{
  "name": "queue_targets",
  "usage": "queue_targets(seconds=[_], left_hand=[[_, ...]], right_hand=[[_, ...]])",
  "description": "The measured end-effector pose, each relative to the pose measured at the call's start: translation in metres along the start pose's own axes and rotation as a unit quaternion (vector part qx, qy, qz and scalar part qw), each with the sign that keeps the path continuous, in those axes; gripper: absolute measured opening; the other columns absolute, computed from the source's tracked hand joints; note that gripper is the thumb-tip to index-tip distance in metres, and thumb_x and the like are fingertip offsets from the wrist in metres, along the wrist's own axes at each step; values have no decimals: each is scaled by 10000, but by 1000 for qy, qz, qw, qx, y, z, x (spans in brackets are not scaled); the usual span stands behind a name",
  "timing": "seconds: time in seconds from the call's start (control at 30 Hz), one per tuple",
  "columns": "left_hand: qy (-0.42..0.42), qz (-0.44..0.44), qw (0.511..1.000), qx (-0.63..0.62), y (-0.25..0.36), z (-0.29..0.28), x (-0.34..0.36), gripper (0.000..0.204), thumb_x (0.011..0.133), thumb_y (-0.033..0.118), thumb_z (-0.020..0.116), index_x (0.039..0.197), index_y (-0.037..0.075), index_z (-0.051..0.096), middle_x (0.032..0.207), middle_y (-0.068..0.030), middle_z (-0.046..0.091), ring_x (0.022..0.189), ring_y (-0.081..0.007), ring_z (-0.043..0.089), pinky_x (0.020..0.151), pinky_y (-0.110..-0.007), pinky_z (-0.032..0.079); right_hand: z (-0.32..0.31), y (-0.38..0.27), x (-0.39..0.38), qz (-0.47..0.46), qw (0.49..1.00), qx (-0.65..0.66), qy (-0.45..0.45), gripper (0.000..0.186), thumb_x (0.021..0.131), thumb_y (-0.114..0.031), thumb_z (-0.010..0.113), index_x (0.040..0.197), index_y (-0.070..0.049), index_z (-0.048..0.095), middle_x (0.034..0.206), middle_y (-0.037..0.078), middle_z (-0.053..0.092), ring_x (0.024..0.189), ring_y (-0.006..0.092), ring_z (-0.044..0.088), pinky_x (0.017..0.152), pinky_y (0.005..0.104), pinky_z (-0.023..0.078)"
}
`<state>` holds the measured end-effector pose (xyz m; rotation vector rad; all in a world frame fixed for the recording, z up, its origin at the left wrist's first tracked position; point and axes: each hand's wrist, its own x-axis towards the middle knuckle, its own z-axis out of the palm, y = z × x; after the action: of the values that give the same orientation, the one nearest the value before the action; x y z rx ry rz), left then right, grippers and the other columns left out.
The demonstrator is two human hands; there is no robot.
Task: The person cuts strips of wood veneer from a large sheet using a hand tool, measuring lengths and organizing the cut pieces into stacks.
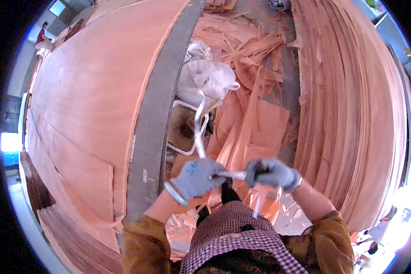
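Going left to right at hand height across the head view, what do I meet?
Broad peach sheet, grey surface, gloved left hand, short stretch of white strip between the hands, gloved right hand, tall stack of reddish sheets.

Pretty bright overall, with soft shadows. Worst glare is the blown-out patch (404,223) at lower right, pure white, plus a smaller white-and-blue glow (10,145) off the desk's (146,137) left edge. The big sheet (91,82) on the desk goes pale and washed out toward its far left corner. Inside the bucket (180,150) by the desk's right edge it's properly dark. Fisheye bend is heavy: that grey desk edge curves and the veneer stack (347,114) bows outward. Black corners, purple-blue fringing around the rim, small stuff out there is mushy.
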<state>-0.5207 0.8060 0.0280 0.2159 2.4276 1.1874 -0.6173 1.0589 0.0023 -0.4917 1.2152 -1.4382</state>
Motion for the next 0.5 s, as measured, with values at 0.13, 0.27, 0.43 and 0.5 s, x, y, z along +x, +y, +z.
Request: queue_targets(seconds=[0.13, 0.27, 0.43, 0.5], left_hand=[[26, -132, 985, -109, -24, -20, 7, 197, 772, 213, 667, 836, 29, 633, 785, -125, 649, 719, -194, 621, 648, -346, 476], [185, -71, 980, 27, -61, -5, 7, 152, 800, 173, 625, 765, 30, 586, 714, -141, 607, 648, -283, 580, 588, -388, 438], [302, 20, 949, 87, -62, -8, 31, 124, 763, 137, 635, 714, 49, 562, 670, -127, 575, 641, -331, 543, 605, -435, 405], [255, 4, 961, 105, -53, -16, 40, 100, 743, 140, 652, 718, 57, 602, 955, -149, 608, 933, -339, 556, 795, -413, 432]], right_hand=[[-65, 31, -2, 60, 991, -64, 105, 138, 821, -108, 585, 900, 3, 607, 832, 37, 593, 794, 132, 551, 738, 262, 445], [-97, 37, 61, -99, 859, -491, 109, 232, 827, -126, 578, 1012, 12, 601, 966, 87, 610, 888, 165, 579, 817, 298, 460], [-105, 18, 177, -236, 755, -544, 279, 303, 834, -173, 594, 1114, -60, 586, 1036, 165, 594, 983, 329, 574, 899, 340, 442], [-123, 24, 207, -253, 709, -586, 298, 288, 822, -199, 617, 1069, -51, 597, 981, 171, 610, 926, 353, 580, 849, 355, 463]])
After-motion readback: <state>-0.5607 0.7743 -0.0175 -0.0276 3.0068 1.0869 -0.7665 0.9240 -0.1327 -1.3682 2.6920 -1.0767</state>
